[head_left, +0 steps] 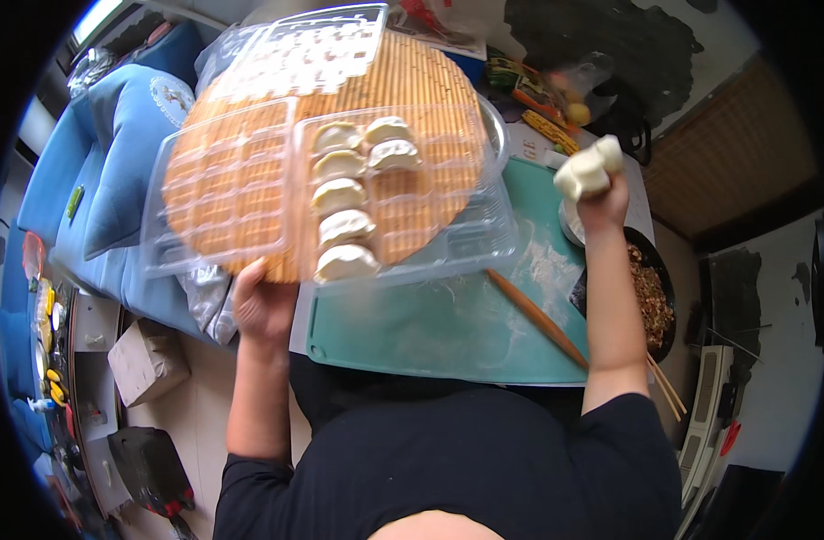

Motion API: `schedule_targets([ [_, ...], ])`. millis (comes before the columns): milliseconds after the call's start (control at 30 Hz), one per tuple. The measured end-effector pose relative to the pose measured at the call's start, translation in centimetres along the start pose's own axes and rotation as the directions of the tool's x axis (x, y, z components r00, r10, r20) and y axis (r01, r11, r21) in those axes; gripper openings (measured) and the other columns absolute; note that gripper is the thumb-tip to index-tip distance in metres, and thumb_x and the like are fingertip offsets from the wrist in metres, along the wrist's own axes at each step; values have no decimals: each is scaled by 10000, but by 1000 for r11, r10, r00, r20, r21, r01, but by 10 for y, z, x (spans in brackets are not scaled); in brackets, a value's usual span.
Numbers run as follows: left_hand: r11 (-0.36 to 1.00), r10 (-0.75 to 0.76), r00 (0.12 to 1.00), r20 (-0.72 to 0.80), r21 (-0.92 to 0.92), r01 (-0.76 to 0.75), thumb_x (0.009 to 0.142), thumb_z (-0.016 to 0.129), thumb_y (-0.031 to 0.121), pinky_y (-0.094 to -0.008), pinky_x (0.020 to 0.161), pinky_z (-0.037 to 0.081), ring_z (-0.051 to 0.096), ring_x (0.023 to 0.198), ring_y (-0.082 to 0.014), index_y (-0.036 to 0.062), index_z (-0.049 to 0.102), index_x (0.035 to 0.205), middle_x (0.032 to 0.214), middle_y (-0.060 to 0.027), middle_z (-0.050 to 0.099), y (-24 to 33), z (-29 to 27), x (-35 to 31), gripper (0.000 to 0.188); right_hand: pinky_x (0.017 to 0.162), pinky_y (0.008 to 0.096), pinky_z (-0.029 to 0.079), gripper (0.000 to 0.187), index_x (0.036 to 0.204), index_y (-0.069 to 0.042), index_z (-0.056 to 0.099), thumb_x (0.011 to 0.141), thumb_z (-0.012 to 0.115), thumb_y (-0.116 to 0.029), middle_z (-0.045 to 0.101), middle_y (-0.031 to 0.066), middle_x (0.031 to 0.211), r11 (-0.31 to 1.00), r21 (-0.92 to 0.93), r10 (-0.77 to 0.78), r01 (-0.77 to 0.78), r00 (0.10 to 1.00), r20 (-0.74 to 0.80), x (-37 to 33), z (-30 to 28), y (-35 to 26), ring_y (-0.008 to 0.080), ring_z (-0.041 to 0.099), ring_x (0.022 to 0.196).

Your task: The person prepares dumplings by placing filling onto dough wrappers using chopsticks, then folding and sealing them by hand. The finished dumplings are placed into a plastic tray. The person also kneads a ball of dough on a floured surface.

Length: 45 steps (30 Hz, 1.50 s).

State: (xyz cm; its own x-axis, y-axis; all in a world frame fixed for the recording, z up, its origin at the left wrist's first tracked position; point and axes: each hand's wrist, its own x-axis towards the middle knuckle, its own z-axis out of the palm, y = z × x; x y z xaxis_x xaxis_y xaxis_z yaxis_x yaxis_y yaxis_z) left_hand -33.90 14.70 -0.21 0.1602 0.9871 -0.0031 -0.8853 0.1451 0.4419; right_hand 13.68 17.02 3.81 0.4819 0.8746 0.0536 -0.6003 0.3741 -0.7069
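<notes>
My left hand [261, 310] is closed on the near edge of a round bamboo tray [398, 238], thumb on top, tilting it up above the table's left side. Clear plastic dumpling trays [223, 193] lie across the bamboo. Several white dumplings [340, 196] sit in two columns in the right one's compartments. Out to the right, my right hand [605, 205] is raised, fingers wrapped round a pale lump of dough [590, 169]. Below it, a wooden rolling pin [538, 319] lies slantwise on a green mat [403, 328] dusted with flour.
A black pan of chopped filling [655, 301] is at the table's right, with chopsticks [667, 387] by it. A bowl of flour [572, 225] sits partly behind my right arm. Corn [549, 131] and other vegetables lie farther back. A blue sofa [129, 153] stands left.
</notes>
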Motion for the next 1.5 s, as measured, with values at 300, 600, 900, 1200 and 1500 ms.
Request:
schedule_targets([
  [300, 970, -208, 974, 95, -112, 218, 798, 510, -44, -498, 1020, 360, 434, 1211, -301, 51, 334, 1328, 1314, -127, 447, -116, 5, 77, 566, 826, 375, 486, 319, 1079, -43, 539, 877, 415, -257, 596, 101, 985, 999, -42, 7, -10, 996, -87, -165, -90, -24, 237, 596, 922],
  [600, 983, -154, 976, -155, -126, 135, 841, 596, 67, -411, 974, 443, 518, 1131, -240, 71, 455, 1239, 1218, -85, 542, -150, -26, 110, 422, 769, 339, 491, 279, 1047, -69, 528, 875, 514, -288, 579, 68, 908, 991, 3, 133, -133, 989, -71, -226, -118, -27, 203, 589, 844],
  [900, 967, -49, 904, -424, 208, 150, 838, 623, 337, -412, 939, 443, 492, 1079, -257, 61, 405, 1248, 1152, -115, 494, -146, -15, 94, 540, 911, 343, 427, 459, 1237, -63, 377, 801, 522, -56, 505, 84, 1121, 954, -62, 286, -294, 952, -112, -226, -64, 32, 204, 515, 1036],
  [1200, 771, -314, 949, 20, 589, 242, 941, 443, 312, -397, 1007, 339, 387, 1233, -281, 31, 285, 1365, 1353, -169, 367, -192, -13, -78, 533, 1024, 393, 309, 796, 1419, -92, 178, 785, 619, -282, 310, 189, 1352, 62, -975, 398, 213, 891, 220, -255, -30, 119, 346, 331, 1240],
  [1500, -213, -440, 671, 596, 657, -723, 748, 668, 199, -394, 885, 435, 493, 1094, -339, 94, 573, 1038, 1215, -147, 492, -235, 28, -55, 323, 949, 404, 375, 477, 1208, -74, 517, 780, 614, -260, 489, 152, 1153, -242, -864, 204, 442, 894, 400, -228, -99, 73, 320, 445, 1099],
])
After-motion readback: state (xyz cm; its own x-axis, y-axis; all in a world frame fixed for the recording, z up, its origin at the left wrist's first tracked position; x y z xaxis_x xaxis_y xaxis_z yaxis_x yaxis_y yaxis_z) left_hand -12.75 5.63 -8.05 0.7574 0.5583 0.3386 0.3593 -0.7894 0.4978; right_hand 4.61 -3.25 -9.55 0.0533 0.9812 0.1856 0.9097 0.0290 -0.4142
